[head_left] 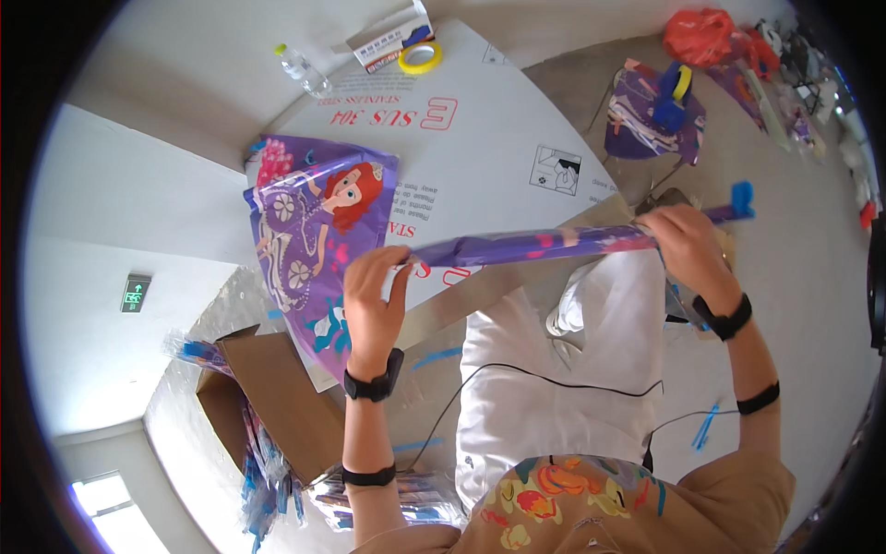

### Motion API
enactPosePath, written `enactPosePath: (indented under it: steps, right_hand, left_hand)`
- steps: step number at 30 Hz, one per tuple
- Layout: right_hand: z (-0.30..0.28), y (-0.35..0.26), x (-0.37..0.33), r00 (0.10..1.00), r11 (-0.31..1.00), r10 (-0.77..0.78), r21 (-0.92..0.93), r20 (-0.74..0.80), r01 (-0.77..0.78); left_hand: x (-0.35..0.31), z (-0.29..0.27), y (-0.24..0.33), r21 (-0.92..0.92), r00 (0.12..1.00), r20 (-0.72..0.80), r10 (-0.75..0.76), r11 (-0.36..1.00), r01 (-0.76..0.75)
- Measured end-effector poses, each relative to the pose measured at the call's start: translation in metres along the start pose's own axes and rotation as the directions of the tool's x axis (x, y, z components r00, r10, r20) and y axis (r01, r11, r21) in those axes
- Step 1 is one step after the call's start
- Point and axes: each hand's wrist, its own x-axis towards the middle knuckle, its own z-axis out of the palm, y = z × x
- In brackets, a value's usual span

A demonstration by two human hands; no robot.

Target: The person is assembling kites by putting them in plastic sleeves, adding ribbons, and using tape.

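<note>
Held taut between both hands: rolled purple plastic kite [535,246], horizontal above white printed cardboard surface [480,138]. Left hand [372,297] pinched on its pointed end; right hand [685,242] clenched near blue-tipped end. Flat purple cartoon-print kite [309,235] spread just beside left hand. Open brown cardboard box [268,392] below.

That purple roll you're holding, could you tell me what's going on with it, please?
A person holds a rolled purple kite stretched between both hands: the left hand grips its pointed end, the right hand the end near the blue tip. An open kite with a cartoon figure lies flat on the white board in front. A cardboard box with more packed rolls sits to the lower left.
</note>
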Motion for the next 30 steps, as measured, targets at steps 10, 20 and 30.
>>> enactPosePath:
  steps: [10,20,30]
  right_hand:
    - [-0.059,-0.128,-0.093,0.914,0.952,0.016,-0.272,-0.406,-0.138]
    - [-0.055,-0.19,-0.124,0.918,0.987,0.15,-0.001,-0.367,-0.162]
    - [-0.044,-0.233,-0.07,0.801,0.978,-0.014,-0.174,-0.599,-0.112]
  left_hand:
    - [-0.065,0.004,0.133,-0.75,0.765,-0.411,-0.495,0.661,0.025]
    - [-0.103,-0.018,0.14,-0.908,0.71,-0.398,-0.581,0.138,-0.396]
    - [-0.127,0.048,0.193,-0.985,0.995,0.102,-0.023,-0.14,0.097]
